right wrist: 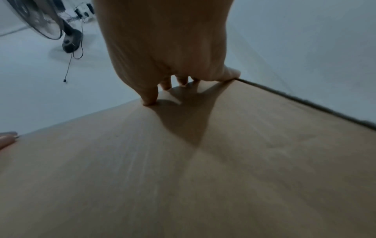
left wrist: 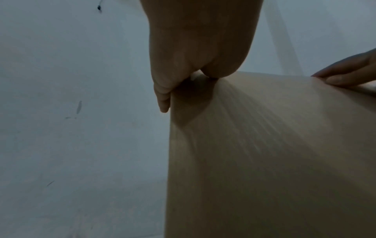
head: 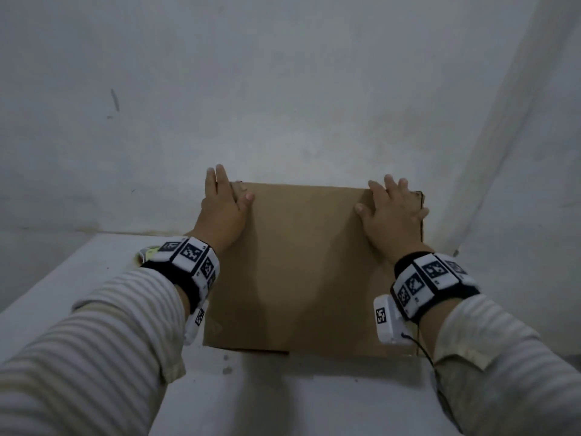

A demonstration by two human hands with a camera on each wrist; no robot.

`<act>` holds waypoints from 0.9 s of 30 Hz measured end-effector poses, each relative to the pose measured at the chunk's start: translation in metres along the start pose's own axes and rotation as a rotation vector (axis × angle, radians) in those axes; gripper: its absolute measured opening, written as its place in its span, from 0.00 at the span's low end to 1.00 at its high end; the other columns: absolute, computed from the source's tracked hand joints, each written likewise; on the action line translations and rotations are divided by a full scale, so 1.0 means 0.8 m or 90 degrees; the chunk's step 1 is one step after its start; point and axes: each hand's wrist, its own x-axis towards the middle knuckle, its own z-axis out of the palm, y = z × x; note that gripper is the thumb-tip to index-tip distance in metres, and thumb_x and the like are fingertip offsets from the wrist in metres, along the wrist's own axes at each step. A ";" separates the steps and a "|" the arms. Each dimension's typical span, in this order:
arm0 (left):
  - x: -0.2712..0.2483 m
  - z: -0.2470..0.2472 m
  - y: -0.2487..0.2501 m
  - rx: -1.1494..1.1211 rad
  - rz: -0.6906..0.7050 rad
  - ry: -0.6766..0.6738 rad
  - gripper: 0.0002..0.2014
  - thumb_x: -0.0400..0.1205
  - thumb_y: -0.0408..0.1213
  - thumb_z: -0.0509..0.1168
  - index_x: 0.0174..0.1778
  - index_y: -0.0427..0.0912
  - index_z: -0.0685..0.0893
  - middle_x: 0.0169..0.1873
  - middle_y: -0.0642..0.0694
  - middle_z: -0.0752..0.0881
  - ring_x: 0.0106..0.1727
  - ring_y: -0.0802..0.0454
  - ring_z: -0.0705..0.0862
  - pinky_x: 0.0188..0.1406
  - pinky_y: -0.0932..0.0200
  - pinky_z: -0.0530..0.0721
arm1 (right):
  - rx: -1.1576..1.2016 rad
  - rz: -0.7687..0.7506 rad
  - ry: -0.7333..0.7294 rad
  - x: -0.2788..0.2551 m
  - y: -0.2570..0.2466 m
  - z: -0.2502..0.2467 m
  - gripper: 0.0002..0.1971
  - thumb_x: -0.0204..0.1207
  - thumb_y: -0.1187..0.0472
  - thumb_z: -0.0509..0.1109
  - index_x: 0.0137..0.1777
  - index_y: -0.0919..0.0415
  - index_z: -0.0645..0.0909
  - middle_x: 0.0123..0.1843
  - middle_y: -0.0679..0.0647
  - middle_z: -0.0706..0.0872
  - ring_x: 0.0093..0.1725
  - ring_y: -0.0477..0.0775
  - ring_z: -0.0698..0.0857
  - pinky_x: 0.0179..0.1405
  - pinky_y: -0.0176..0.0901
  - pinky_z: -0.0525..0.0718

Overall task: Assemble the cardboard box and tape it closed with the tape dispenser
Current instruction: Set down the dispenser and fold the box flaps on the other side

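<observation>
Sleeves [head: 94,341] nearest; left hand [head: 223,206] and right hand [head: 393,212] rest on cardboard box [head: 301,262].

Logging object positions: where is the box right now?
Head view, centre: the box sits on the white surface near the wall, left hand and right hand at its far corners.

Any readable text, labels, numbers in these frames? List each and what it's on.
None of the views has readable text.
left wrist band: black-and-white square code markers, not words; the tiny characters beside them are too small to read.
right wrist band: same kind of markers; the tiny characters are unreadable.
cardboard box: a faint mark near its lower left corner, too blurred to read.
</observation>
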 end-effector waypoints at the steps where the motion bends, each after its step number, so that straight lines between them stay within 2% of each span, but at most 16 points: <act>1: -0.001 0.004 0.000 0.007 -0.002 -0.002 0.37 0.86 0.53 0.51 0.83 0.44 0.37 0.84 0.43 0.37 0.85 0.38 0.49 0.81 0.44 0.53 | -0.002 -0.003 -0.005 0.002 0.003 0.004 0.30 0.84 0.45 0.54 0.83 0.51 0.53 0.87 0.54 0.46 0.85 0.59 0.41 0.77 0.75 0.45; 4: -0.007 0.015 -0.005 0.012 -0.021 -0.007 0.37 0.85 0.55 0.51 0.83 0.51 0.35 0.84 0.42 0.40 0.82 0.32 0.56 0.78 0.38 0.59 | 0.009 0.006 -0.012 0.001 0.013 0.015 0.33 0.84 0.46 0.53 0.85 0.54 0.46 0.87 0.56 0.39 0.85 0.62 0.38 0.79 0.73 0.43; 6: -0.014 0.021 -0.011 0.012 -0.029 -0.028 0.38 0.84 0.58 0.51 0.81 0.57 0.33 0.82 0.38 0.50 0.76 0.29 0.66 0.74 0.35 0.67 | 0.024 0.034 -0.020 -0.005 0.019 0.023 0.33 0.84 0.46 0.54 0.85 0.52 0.45 0.87 0.54 0.39 0.85 0.63 0.38 0.79 0.74 0.45; 9: -0.028 0.027 -0.028 0.025 -0.065 -0.093 0.38 0.83 0.60 0.50 0.80 0.61 0.31 0.73 0.32 0.65 0.67 0.32 0.76 0.67 0.38 0.74 | 0.070 0.108 -0.049 -0.024 0.028 0.039 0.32 0.84 0.45 0.55 0.84 0.46 0.46 0.86 0.49 0.39 0.85 0.61 0.39 0.75 0.80 0.52; 12: -0.038 0.032 -0.041 0.032 -0.086 -0.116 0.38 0.83 0.61 0.49 0.79 0.63 0.29 0.69 0.30 0.70 0.64 0.33 0.78 0.64 0.40 0.75 | 0.076 0.128 -0.050 -0.045 0.031 0.051 0.30 0.84 0.44 0.54 0.83 0.45 0.48 0.86 0.48 0.40 0.85 0.61 0.39 0.73 0.81 0.57; 16: -0.041 0.033 -0.046 0.019 -0.083 -0.106 0.39 0.83 0.60 0.50 0.79 0.62 0.28 0.69 0.30 0.72 0.64 0.33 0.79 0.64 0.40 0.76 | 0.051 0.120 -0.042 -0.053 0.026 0.046 0.30 0.85 0.44 0.52 0.84 0.49 0.49 0.87 0.47 0.43 0.85 0.62 0.41 0.73 0.77 0.59; 20: -0.037 0.024 -0.040 0.043 -0.086 -0.110 0.39 0.83 0.60 0.50 0.80 0.58 0.29 0.72 0.31 0.72 0.67 0.34 0.78 0.66 0.40 0.76 | 0.038 0.101 -0.038 -0.049 0.025 0.030 0.29 0.84 0.45 0.53 0.83 0.51 0.55 0.86 0.46 0.48 0.85 0.59 0.46 0.75 0.73 0.60; 24: -0.030 0.004 -0.021 0.107 -0.086 -0.111 0.35 0.85 0.55 0.51 0.83 0.49 0.42 0.75 0.31 0.67 0.71 0.33 0.74 0.67 0.43 0.74 | 0.008 0.078 -0.046 -0.035 0.018 0.012 0.28 0.83 0.44 0.53 0.82 0.52 0.60 0.85 0.45 0.56 0.84 0.57 0.53 0.74 0.74 0.60; 27: -0.027 -0.002 -0.012 0.130 -0.072 -0.142 0.29 0.87 0.46 0.53 0.82 0.41 0.54 0.80 0.35 0.58 0.76 0.35 0.67 0.74 0.46 0.68 | -0.049 0.052 -0.125 -0.027 0.007 0.006 0.27 0.83 0.43 0.52 0.79 0.54 0.63 0.83 0.48 0.61 0.81 0.59 0.60 0.71 0.71 0.62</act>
